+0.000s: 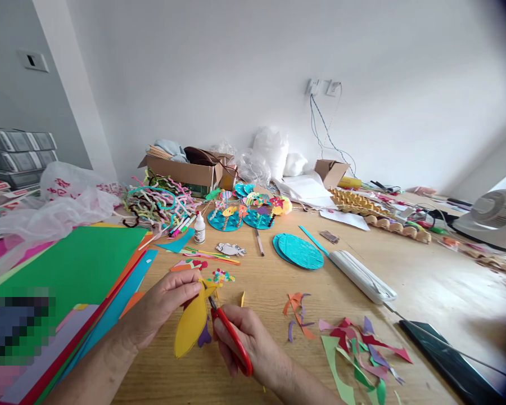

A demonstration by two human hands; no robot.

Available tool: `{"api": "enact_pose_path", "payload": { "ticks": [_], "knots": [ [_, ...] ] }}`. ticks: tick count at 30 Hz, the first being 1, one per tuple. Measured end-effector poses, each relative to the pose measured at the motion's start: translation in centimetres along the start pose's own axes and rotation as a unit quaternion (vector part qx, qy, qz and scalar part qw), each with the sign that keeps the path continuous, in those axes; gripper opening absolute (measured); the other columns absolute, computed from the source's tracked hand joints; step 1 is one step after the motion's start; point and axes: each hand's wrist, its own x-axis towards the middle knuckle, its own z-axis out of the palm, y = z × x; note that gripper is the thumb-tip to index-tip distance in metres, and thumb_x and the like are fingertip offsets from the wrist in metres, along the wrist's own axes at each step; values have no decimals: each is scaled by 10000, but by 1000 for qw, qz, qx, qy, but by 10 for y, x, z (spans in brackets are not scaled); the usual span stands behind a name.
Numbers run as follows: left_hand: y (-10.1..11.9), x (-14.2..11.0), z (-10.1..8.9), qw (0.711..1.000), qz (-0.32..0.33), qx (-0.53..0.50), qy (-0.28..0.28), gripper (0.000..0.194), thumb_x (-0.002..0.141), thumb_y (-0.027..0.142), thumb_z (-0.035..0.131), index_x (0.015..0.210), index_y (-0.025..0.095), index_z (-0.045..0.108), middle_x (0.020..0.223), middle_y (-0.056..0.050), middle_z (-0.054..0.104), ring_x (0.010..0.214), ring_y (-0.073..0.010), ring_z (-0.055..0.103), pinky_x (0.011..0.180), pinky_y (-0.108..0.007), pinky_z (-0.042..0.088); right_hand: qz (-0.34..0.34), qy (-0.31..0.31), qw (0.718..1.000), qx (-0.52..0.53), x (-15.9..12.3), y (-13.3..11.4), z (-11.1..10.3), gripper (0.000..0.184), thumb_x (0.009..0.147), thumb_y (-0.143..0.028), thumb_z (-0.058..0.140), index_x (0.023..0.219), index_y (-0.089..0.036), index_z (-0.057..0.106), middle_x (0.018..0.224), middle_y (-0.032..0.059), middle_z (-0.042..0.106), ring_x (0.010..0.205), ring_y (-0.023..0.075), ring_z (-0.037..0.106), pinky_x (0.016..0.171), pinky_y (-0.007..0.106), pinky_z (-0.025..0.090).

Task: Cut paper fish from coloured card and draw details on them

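Note:
Between the thumb and fingers of my left hand (175, 295) is a yellow paper fish (191, 323), its tail end upward and its body hanging down. My right hand (248, 337) is wrapped round the red handles of a pair of scissors (234, 337). The scissor blades meet the paper near the narrow part by the tail. Partly hidden behind the fish lies a purple paper piece (204, 336). Just beyond my left hand are small coloured paper dots (222, 275) and red paper pieces (194, 264).
Coloured paper sheets (96, 256) are stacked at left. Turquoise ovals (301, 251), a glue bottle (199, 229) and decorated blue bases (225, 222) stand farther back. On the right are a white power strip (360, 275), paper scraps (362, 354), a dark phone-like slab (442, 360) and a fan (495, 216).

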Motion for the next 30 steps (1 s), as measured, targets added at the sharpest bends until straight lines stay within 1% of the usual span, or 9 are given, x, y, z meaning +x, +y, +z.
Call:
{"api": "enact_pose_path", "payload": {
  "ticks": [3, 6, 11, 16, 19, 23, 27, 30],
  "knots": [
    [-1, 1, 1, 1000, 19, 15, 8, 291, 795, 431, 563, 640, 198, 484, 607, 47, 439, 590, -125, 376, 561, -234, 341, -5, -1, 1000, 3, 0, 0, 0, 547, 797, -696, 445, 685, -162, 483, 407, -70, 439, 294, 40, 348, 289, 142, 214],
    [-2, 2, 2, 999, 28, 27, 15, 300, 796, 429, 561, 623, 200, 472, 597, 51, 413, 578, -123, 358, 546, -230, 327, -10, -2, 1000, 6, 2, 1, -1, 545, 792, -695, 456, 686, -161, 482, 414, -68, 447, 293, 38, 345, 285, 142, 216],
    [-2, 4, 1, 999, 28, 38, -18, 310, 778, 458, 557, 627, 201, 472, 599, 49, 413, 575, -125, 349, 537, -232, 315, -11, 3, 1000, 9, 3, 3, -2, 536, 791, -681, 479, 683, -156, 482, 448, -61, 458, 320, 42, 384, 299, 138, 241],
    [-2, 3, 0, 999, 12, 42, -30, 290, 778, 460, 553, 672, 193, 510, 628, 46, 435, 606, -132, 382, 569, -237, 343, -9, 2, 1000, 8, 3, 1, -2, 551, 782, -698, 473, 656, -161, 465, 432, -63, 446, 317, 41, 370, 295, 139, 229],
    [-2, 2, -2, 999, 5, 42, -33, 287, 775, 455, 559, 671, 193, 504, 621, 50, 421, 603, -129, 369, 570, -238, 340, -4, 1, 1000, 5, 2, 0, -2, 556, 774, -706, 473, 649, -165, 458, 429, -63, 445, 313, 43, 374, 291, 141, 227],
    [-1, 1, -4, 998, -2, 45, -34, 296, 770, 464, 558, 669, 195, 489, 628, 53, 396, 606, -126, 354, 568, -235, 336, -6, -8, 1000, 1, 1, 1, -2, 525, 803, -670, 474, 657, -165, 473, 422, -64, 450, 309, 45, 373, 293, 143, 224],
    [2, 1, -7, 997, 1, 59, -59, 296, 774, 462, 539, 666, 192, 483, 636, 49, 386, 615, -129, 344, 573, -239, 325, -15, -17, 1000, -6, 1, 0, -3, 505, 837, -638, 456, 650, -169, 462, 401, -71, 434, 297, 40, 343, 300, 146, 220],
    [3, 1, -9, 995, 3, 72, -64, 298, 778, 448, 524, 640, 195, 449, 626, 52, 367, 605, -126, 318, 560, -240, 302, -17, -20, 1000, -7, 1, 0, -3, 504, 840, -638, 452, 661, -168, 469, 400, -72, 432, 293, 40, 338, 298, 148, 212]
  ]
}}
